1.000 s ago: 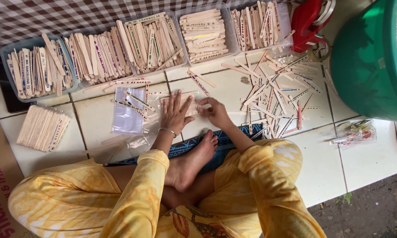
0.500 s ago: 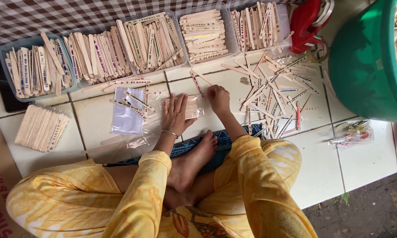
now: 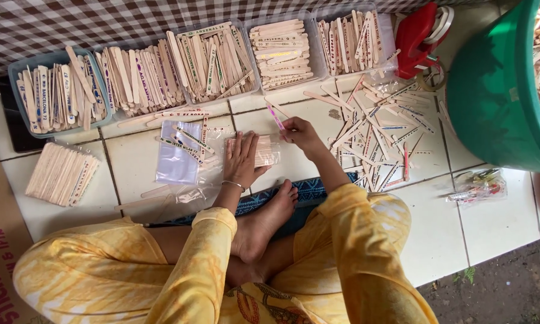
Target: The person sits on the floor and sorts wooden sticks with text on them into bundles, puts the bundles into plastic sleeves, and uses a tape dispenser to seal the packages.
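Lifted since half a second ago, a pink-printed wooden stick (image 3: 276,117) is now pinched between the fingertips of the right hand (image 3: 300,133), where earlier that hand lay over loose sticks on the tile. The stick is held by its lower end and slants up toward 11 o'clock from the grip, its upper end clear of the floor. The left hand (image 3: 243,158) is kept flat, fingers spread, pressed on a small clear bag of sticks (image 3: 264,151) lying on the white tiled floor (image 3: 498,222); the bag's open end juts out from under the fingers toward 3 o'clock, just below the right hand's pinch.

At 9 o'clock from the left hand a clear plastic sleeve (image 3: 177,161) is seen with printed sticks lying across it. Further toward 9 o'clock a bare bundle of sticks (image 3: 61,173) is laid on the tile. Across 12 o'clock a row of clear tubs (image 3: 216,57) is filled with sorted sticks. At 3 o'clock from the right hand a scattered heap of sticks (image 3: 381,129) is spread, with a red tape dispenser (image 3: 423,37) at 1 o'clock and a green bucket (image 3: 498,84) beyond it.
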